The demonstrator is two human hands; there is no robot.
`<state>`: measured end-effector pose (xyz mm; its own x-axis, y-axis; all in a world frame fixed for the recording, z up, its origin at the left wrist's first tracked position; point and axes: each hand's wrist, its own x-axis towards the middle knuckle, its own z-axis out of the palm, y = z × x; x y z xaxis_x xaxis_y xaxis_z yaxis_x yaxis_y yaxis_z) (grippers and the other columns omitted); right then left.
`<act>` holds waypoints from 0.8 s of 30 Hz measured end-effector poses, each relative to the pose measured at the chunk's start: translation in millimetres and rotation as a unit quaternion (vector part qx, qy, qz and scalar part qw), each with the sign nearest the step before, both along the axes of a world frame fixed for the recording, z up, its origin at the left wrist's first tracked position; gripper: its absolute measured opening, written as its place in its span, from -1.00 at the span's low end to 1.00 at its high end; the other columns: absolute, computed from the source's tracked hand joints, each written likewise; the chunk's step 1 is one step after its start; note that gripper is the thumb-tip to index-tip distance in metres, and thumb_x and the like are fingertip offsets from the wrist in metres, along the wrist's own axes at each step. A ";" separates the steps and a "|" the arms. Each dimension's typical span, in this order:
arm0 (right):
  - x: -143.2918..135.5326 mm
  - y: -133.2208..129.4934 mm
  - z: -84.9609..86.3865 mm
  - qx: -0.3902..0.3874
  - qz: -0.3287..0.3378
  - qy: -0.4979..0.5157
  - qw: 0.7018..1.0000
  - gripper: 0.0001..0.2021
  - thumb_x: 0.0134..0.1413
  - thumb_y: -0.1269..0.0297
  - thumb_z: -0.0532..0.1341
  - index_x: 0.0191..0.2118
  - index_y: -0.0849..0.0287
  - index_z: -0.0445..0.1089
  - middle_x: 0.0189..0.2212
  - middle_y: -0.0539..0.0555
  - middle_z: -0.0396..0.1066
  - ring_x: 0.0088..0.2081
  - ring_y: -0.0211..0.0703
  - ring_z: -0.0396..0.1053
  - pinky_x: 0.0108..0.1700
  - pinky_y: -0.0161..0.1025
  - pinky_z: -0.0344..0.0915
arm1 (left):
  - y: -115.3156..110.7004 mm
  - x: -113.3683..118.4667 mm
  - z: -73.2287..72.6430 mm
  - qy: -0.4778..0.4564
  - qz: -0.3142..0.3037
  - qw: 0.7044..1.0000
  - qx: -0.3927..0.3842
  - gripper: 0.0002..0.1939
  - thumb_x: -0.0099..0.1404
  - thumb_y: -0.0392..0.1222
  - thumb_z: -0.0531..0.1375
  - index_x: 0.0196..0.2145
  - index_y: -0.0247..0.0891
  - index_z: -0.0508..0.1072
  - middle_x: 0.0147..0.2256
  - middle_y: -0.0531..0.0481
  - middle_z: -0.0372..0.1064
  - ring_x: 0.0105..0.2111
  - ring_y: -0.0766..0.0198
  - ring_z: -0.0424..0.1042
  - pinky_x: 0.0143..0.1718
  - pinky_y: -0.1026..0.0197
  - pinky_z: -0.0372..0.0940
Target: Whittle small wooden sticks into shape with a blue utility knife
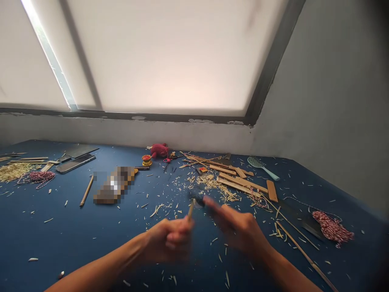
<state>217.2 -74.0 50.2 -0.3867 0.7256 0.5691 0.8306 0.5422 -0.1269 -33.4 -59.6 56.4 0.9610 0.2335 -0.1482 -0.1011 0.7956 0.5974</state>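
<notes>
My left hand (174, 239) is closed around a thin wooden stick (191, 211), whose pale tip points up and away from me. Just to its right, my right hand (240, 227) is smeared by motion. Its fingers are wrapped on a dark knife (199, 199), with the index finger stretched along it. The knife's blurred blade is beside the stick's tip; whether they touch I cannot tell. Pale wood shavings (156, 210) lie on the blue table (100, 231) around both hands.
Wooden strips (243, 183) and thin sticks are piled beyond my right hand. A green hairbrush (263, 167) and red-white cord (331, 228) lie right. On the left are another stick (87, 190), a partly pixelated wooden piece (105, 194) and a phone (75, 163). A wall stands behind.
</notes>
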 end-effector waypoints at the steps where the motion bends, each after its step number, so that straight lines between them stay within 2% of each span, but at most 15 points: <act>1: 8.0 4.4 3.5 -0.020 -0.058 0.030 0.998 -0.57 0.25 0.19 -0.04 0.22 0.02 0.10 -0.63 -0.04 0.32 -0.72 -0.38 0.07 -0.66 -0.39 -0.04 | -5.1 1.6 -1.5 0.019 -0.053 0.997 0.047 -0.79 0.05 -0.30 0.26 -0.59 -0.30 0.27 -0.72 0.19 -0.05 -0.73 0.50 -0.13 -0.64 0.34 -0.17; 3: 20.9 10.1 10.9 -0.039 -0.169 0.079 0.982 -0.56 0.24 0.13 -0.03 0.20 0.04 0.15 -0.63 -0.03 0.36 -0.72 -0.35 0.11 -0.67 -0.38 -0.04 | -10.9 5.4 -6.3 0.051 -0.118 0.984 0.120 -0.78 0.02 -0.27 0.30 -0.61 -0.30 0.30 -0.70 0.16 0.00 -0.72 0.49 -0.07 -0.68 0.31 -0.23; 5: 24.5 10.1 16.9 -0.055 -0.195 0.113 0.973 -0.53 0.23 0.10 -0.03 0.22 0.05 0.11 -0.59 -0.01 0.41 -0.70 -0.32 0.16 -0.64 -0.36 0.00 | -8.7 9.1 -11.4 0.030 0.009 0.995 0.095 -0.85 0.09 -0.21 0.25 -0.53 -0.31 0.36 -0.72 0.19 -0.06 -0.73 0.50 -0.15 -0.68 0.33 -0.23; 7: 18.5 6.3 20.0 -0.069 -0.162 0.127 0.976 -0.52 0.24 0.10 -0.05 0.25 0.05 0.04 -0.54 -0.01 0.45 -0.68 -0.32 0.19 -0.62 -0.35 0.03 | -0.8 12.1 -14.3 0.007 0.101 0.994 0.039 -0.89 0.18 -0.22 0.19 -0.44 -0.32 0.37 -0.72 0.22 -0.13 -0.71 0.51 -0.19 -0.63 0.39 -0.12; 8: 13.8 4.1 20.4 -0.069 -0.143 0.126 0.979 -0.52 0.25 0.10 -0.05 0.25 0.04 0.02 -0.48 0.00 0.48 -0.66 -0.32 0.21 -0.61 -0.35 0.04 | 3.3 13.3 -14.7 0.003 0.124 0.992 0.031 -0.88 0.22 -0.21 0.16 -0.41 -0.33 0.38 -0.70 0.21 -0.11 -0.70 0.51 -0.15 -0.60 0.40 -0.08; 10: 5.7 0.1 19.3 -0.052 -0.119 0.118 0.985 -0.52 0.24 0.12 -0.04 0.25 0.02 0.03 -0.35 0.03 0.50 -0.59 -0.32 0.29 -0.57 -0.36 0.09 | 8.8 15.2 -14.5 0.014 0.164 0.985 0.043 -0.83 0.26 -0.17 0.14 -0.33 -0.36 0.41 -0.62 0.15 0.04 -0.65 0.53 -0.02 -0.55 0.41 -0.01; 13: 3.3 -4.1 14.8 -0.025 -0.106 0.116 0.987 -0.53 0.24 0.15 -0.01 0.24 0.02 0.05 -0.24 0.05 0.49 -0.49 -0.30 0.35 -0.50 -0.36 0.16 | 8.6 17.0 -14.0 0.049 0.215 0.973 0.072 -0.75 0.25 -0.15 0.17 -0.19 -0.39 0.44 -0.40 -0.01 0.26 -0.49 0.52 0.21 -0.46 0.45 0.10; 15: 5.6 -6.3 11.0 -0.017 -0.095 0.119 0.988 -0.54 0.24 0.17 -0.01 0.24 0.01 0.05 -0.17 0.06 0.47 -0.47 -0.30 0.37 -0.46 -0.35 0.20 | 6.1 17.2 -13.9 0.067 0.228 0.968 0.077 -0.72 0.23 -0.16 0.19 -0.15 -0.39 0.45 -0.29 -0.08 0.29 -0.40 0.49 0.27 -0.39 0.45 0.15; 18: 6.0 -9.6 5.6 -0.018 -0.060 0.111 0.992 -0.53 0.23 0.19 0.00 0.24 0.00 0.05 -0.08 0.07 0.43 -0.41 -0.30 0.40 -0.42 -0.36 0.25 | 4.0 16.2 -13.7 0.079 0.225 0.968 0.082 -0.68 0.22 -0.14 0.19 -0.12 -0.39 0.46 -0.28 -0.07 0.28 -0.39 0.50 0.27 -0.35 0.44 0.18; 24: -6.0 -16.4 -2.9 -0.001 -0.007 0.059 0.998 -0.52 0.22 0.20 0.01 0.25 0.03 0.04 -0.21 0.07 0.48 -0.39 -0.26 0.42 -0.38 -0.35 0.30 | 4.7 14.8 -12.7 0.055 0.221 0.971 0.076 -0.66 0.23 -0.13 0.19 -0.07 -0.34 0.43 -0.36 0.02 0.19 -0.46 0.54 0.17 -0.41 0.45 0.15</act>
